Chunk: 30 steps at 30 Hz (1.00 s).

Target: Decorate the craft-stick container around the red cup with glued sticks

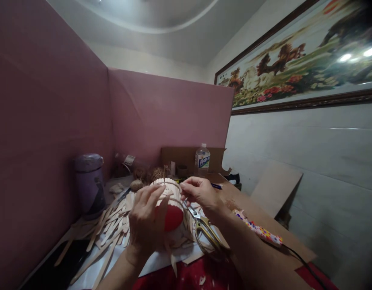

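Two pink panels [170, 108] stand behind the work, with a framed horse picture [282, 68] on the wall to the right and a lidded purple flask [89, 187] at the left. Between the hands, above the paper-covered tabletop, a craft-stick cylinder [174, 192] tilts its red end toward the viewer; the left hand [145, 215] touches its left side with fingers spread, while the right hand [202, 196] presses thumb and forefinger together at its right edge, what they pinch unclear. Gold-handled scissors [199, 225] lie just beside, near loose craft sticks [109, 233] and cord bands [174, 199] ringing the cylinder.
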Motion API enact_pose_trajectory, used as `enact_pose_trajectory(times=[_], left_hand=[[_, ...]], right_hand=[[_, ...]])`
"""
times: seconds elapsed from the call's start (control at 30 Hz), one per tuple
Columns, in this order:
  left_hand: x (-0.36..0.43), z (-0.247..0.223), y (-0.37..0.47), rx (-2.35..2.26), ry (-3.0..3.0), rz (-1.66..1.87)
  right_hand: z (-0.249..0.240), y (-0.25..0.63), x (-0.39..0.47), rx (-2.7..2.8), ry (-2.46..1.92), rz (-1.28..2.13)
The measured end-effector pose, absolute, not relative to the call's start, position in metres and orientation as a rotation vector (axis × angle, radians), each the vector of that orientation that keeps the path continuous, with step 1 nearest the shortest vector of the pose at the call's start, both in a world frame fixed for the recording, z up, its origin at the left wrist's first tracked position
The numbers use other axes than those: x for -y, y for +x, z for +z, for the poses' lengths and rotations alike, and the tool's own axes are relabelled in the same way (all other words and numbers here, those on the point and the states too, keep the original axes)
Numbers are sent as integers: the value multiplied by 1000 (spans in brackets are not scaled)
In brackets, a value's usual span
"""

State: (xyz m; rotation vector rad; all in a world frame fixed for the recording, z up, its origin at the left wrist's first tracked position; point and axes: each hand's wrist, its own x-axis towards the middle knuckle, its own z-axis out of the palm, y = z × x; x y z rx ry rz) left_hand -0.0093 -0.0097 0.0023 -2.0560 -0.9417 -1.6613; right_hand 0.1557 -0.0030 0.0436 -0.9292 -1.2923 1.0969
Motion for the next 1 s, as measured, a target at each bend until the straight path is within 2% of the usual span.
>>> enact_pose_trajectory(times=[0.17,0.47,0.67,1.0], left_hand=[[-8,-5,-13,1207,-2044,-1655],[-21,-14,-15,1606,-2309,-1782],[-20,-15,-11,1648,-2403,-1886],[-13,-15,-7,1594,-2308,-1790]], right_hand=[[49,146,-27,1277,-973,986],[44,146,-48,1251,-986,1051],[39,149,-49,1240,-974,1073],[20,150,-52,1222,-904,1207]])
